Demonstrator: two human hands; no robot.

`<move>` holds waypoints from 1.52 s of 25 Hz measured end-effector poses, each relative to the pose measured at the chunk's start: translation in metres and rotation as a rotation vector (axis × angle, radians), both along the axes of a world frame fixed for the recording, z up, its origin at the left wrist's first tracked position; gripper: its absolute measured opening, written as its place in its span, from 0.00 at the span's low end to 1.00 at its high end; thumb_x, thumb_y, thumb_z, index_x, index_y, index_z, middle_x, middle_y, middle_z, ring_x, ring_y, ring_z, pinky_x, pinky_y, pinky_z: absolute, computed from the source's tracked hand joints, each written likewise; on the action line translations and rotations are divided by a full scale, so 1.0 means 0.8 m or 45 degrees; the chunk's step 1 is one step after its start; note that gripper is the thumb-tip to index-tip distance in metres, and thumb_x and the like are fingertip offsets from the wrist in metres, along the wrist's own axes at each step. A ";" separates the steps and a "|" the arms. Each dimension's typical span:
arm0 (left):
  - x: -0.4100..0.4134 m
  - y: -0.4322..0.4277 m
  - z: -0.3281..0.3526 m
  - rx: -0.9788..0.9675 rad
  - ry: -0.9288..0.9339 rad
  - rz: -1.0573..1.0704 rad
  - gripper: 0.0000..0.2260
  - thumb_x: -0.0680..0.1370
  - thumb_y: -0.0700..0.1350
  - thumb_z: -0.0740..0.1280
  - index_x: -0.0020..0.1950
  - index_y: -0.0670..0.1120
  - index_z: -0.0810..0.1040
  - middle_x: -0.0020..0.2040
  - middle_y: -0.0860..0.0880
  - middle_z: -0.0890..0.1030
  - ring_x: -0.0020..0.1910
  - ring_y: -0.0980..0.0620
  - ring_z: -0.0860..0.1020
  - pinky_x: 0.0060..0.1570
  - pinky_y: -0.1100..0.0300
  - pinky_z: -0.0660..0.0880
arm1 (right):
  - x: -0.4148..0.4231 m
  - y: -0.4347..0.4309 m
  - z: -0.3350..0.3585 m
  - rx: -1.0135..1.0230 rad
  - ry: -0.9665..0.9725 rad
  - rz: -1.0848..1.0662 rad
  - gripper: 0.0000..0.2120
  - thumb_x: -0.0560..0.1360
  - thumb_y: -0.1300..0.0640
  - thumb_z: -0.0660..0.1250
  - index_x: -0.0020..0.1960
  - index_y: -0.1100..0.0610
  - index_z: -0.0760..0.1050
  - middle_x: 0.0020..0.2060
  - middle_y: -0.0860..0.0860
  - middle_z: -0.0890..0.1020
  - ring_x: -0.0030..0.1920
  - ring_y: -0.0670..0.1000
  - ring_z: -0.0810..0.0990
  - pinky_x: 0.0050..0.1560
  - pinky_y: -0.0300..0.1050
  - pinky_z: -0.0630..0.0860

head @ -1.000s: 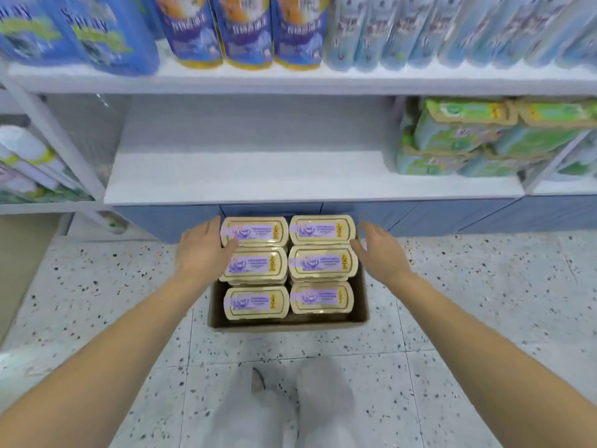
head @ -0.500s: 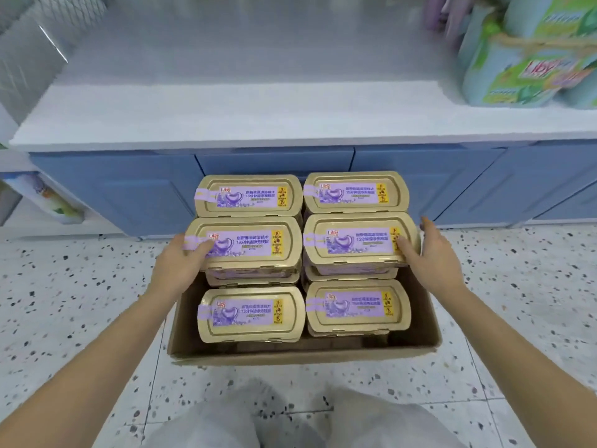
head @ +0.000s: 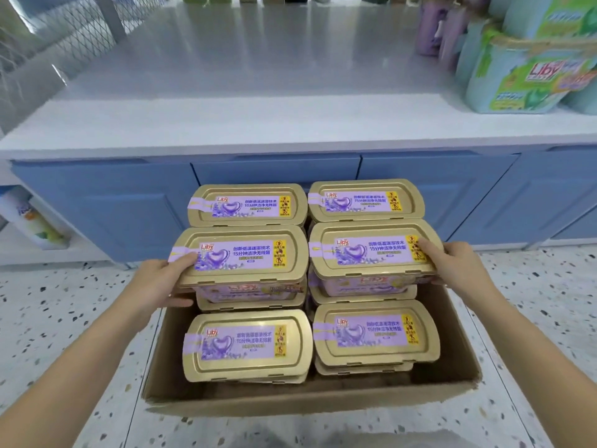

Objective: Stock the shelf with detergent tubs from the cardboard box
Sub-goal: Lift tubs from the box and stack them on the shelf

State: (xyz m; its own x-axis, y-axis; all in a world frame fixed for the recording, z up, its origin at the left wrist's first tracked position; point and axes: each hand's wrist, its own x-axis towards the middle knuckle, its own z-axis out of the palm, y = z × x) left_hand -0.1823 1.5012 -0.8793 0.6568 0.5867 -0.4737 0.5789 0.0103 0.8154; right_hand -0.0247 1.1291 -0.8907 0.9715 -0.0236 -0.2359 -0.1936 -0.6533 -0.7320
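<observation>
A cardboard box [head: 452,392] on the floor holds several gold-lidded detergent tubs with purple labels, in two columns. My left hand [head: 158,282] grips the left end of the middle-left tub [head: 245,257], which is raised above the tub beneath it. On the other side, my right hand [head: 458,266] holds the right end of the middle-right tub [head: 368,250], also lifted clear of its stack. Two more tubs sit behind them [head: 248,205] and two in front [head: 245,347]. The white shelf [head: 258,101] stretches just beyond the box.
Green and blue Liby packs [head: 529,69] stand at the shelf's right end, with purple bottles [head: 436,27] behind them. A wire mesh divider [head: 64,37] bounds the shelf on the left. Blue cabinet panels [head: 106,202] run below the shelf. Speckled floor surrounds the box.
My head has come closer and lower over the box. Both hands have closed on the two middle tubs and raised them slightly off the tubs below.
</observation>
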 end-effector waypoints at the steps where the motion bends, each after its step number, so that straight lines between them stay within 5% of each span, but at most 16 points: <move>1: 0.001 -0.001 -0.001 0.007 -0.012 0.025 0.15 0.75 0.49 0.65 0.51 0.38 0.77 0.42 0.45 0.81 0.42 0.48 0.80 0.33 0.56 0.80 | 0.000 0.000 -0.001 -0.014 -0.013 0.006 0.29 0.71 0.38 0.62 0.40 0.67 0.78 0.36 0.64 0.83 0.41 0.63 0.82 0.48 0.64 0.79; 4: 0.000 -0.005 -0.005 0.041 -0.052 0.080 0.15 0.75 0.49 0.66 0.49 0.36 0.77 0.41 0.44 0.81 0.41 0.47 0.80 0.32 0.57 0.80 | -0.005 0.004 0.008 -0.022 -0.049 -0.006 0.25 0.75 0.44 0.62 0.36 0.67 0.77 0.34 0.63 0.82 0.40 0.64 0.80 0.43 0.57 0.78; 6: -0.003 -0.009 -0.008 0.070 -0.103 0.106 0.15 0.75 0.49 0.66 0.46 0.36 0.78 0.40 0.43 0.81 0.40 0.46 0.80 0.29 0.61 0.80 | -0.010 0.005 0.020 -0.058 -0.088 -0.010 0.25 0.76 0.46 0.61 0.31 0.65 0.73 0.29 0.60 0.78 0.35 0.61 0.76 0.34 0.49 0.68; 11: -0.011 -0.014 0.007 0.188 -0.187 0.147 0.15 0.75 0.50 0.66 0.36 0.39 0.77 0.41 0.40 0.82 0.39 0.41 0.81 0.24 0.65 0.78 | -0.015 -0.004 0.052 -0.150 -0.165 0.034 0.25 0.77 0.47 0.60 0.27 0.62 0.66 0.24 0.56 0.70 0.28 0.54 0.68 0.30 0.47 0.60; 17: -0.006 -0.002 0.090 0.281 -0.372 0.193 0.14 0.74 0.50 0.66 0.35 0.40 0.79 0.38 0.40 0.82 0.36 0.39 0.81 0.38 0.52 0.82 | 0.011 -0.011 0.127 -0.086 -0.224 0.096 0.27 0.75 0.45 0.61 0.34 0.70 0.72 0.31 0.65 0.77 0.33 0.57 0.72 0.35 0.47 0.62; 21: 0.022 0.010 0.147 0.249 -0.500 0.245 0.13 0.74 0.48 0.67 0.35 0.40 0.77 0.32 0.41 0.80 0.28 0.42 0.79 0.24 0.61 0.79 | 0.050 0.004 0.176 0.020 -0.308 0.125 0.28 0.73 0.44 0.64 0.42 0.73 0.76 0.34 0.64 0.80 0.38 0.60 0.77 0.42 0.51 0.71; 25: 0.067 0.027 0.169 0.239 -0.541 0.266 0.11 0.73 0.48 0.67 0.36 0.41 0.77 0.19 0.49 0.78 0.18 0.52 0.78 0.24 0.56 0.78 | 0.099 0.034 0.210 0.143 -0.396 0.074 0.21 0.71 0.45 0.65 0.34 0.64 0.74 0.41 0.69 0.82 0.46 0.67 0.82 0.54 0.63 0.77; 33: 0.169 0.062 0.203 0.345 -0.550 0.264 0.15 0.69 0.51 0.68 0.39 0.38 0.77 0.35 0.39 0.80 0.23 0.45 0.80 0.31 0.49 0.81 | 0.188 0.071 0.240 0.261 -0.427 -0.036 0.15 0.71 0.48 0.66 0.34 0.59 0.69 0.47 0.66 0.81 0.44 0.66 0.82 0.47 0.64 0.80; 38: 0.223 0.079 0.201 0.326 -0.512 0.253 0.17 0.68 0.51 0.68 0.45 0.37 0.78 0.40 0.36 0.81 0.34 0.38 0.81 0.42 0.44 0.81 | 0.233 0.090 0.231 0.210 -0.420 -0.043 0.21 0.65 0.40 0.65 0.32 0.59 0.73 0.44 0.65 0.83 0.43 0.65 0.83 0.48 0.63 0.80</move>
